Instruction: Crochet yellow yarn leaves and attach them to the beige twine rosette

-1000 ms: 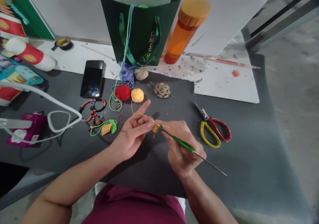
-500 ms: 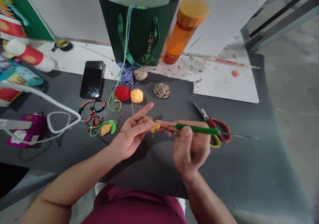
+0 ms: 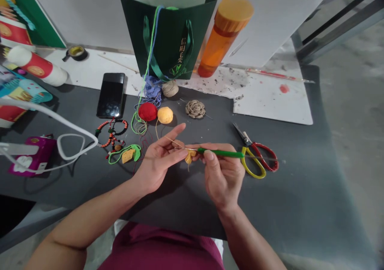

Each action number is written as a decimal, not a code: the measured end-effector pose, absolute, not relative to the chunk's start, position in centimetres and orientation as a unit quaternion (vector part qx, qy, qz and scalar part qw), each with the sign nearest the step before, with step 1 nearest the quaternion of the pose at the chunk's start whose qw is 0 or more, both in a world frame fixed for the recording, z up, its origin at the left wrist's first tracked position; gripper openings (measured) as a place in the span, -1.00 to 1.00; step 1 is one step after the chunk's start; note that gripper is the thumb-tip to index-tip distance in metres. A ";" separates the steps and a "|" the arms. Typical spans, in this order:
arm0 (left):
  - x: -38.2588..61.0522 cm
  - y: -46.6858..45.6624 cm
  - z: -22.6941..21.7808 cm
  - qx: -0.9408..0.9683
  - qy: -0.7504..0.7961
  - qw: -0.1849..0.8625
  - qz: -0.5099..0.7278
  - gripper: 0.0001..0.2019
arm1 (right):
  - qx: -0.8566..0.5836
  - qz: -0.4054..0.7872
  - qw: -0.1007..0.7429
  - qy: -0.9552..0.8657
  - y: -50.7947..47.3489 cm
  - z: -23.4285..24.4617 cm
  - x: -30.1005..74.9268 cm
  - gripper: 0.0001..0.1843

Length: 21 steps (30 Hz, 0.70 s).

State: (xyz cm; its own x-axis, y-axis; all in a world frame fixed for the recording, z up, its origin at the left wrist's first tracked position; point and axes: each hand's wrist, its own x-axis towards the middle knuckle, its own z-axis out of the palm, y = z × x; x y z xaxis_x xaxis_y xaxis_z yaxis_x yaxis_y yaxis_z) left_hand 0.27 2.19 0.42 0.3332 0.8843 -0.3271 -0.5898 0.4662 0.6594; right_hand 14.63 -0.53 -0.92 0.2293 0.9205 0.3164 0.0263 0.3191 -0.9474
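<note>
My left hand point(image 3: 159, 160) pinches a small yellow crochet piece point(image 3: 190, 156) between thumb and fingers, its index finger stretched out with yellow yarn running over it. That strand leads back to a yellow yarn ball point(image 3: 165, 115) on the table. In my right hand point(image 3: 223, 174) is a crochet hook with a green handle point(image 3: 223, 153), held from above with the thumb along it. The hook's metal shaft reaches left to the yellow piece and my left fingertips; its very tip is hard to make out.
Scissors point(image 3: 259, 158) lie right of my right hand. Behind are a red yarn ball point(image 3: 147, 112), a beige crocheted flower point(image 3: 195, 109), a phone point(image 3: 111, 95), a dark green bag point(image 3: 166, 34) and an orange bottle point(image 3: 220, 38). Beaded bracelets point(image 3: 111, 132) and a white cable point(image 3: 69, 128) lie left.
My right hand and the hook have moved left, closer to my left hand, uncovering the yellow scissor handle. The left hand keeps its hold with little movement.
</note>
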 end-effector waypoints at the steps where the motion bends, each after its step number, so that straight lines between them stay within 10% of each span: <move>1: 0.3 2.2 0.5 0.215 0.344 0.783 0.471 -0.48 | -0.462 0.313 0.621 -0.550 -0.5 -0.8 14.7 -0.80; 5: 0.3 2.1 0.6 0.178 0.341 0.803 0.455 -0.44 | -0.435 0.179 0.602 -0.645 -0.6 -0.7 14.5 -0.64; 21: 0.0 2.4 0.1 0.143 0.280 0.859 0.405 -0.49 | -0.568 0.302 0.640 -0.420 -1.2 -0.8 14.4 -0.79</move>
State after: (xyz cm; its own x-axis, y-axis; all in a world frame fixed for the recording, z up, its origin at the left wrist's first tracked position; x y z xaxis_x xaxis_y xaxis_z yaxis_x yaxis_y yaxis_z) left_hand 0.04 2.41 0.10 0.5153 0.7749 -0.3661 -0.6148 0.6319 0.4720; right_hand 14.45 -1.19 -0.79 0.4648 0.8637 0.1947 0.0910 0.1721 -0.9809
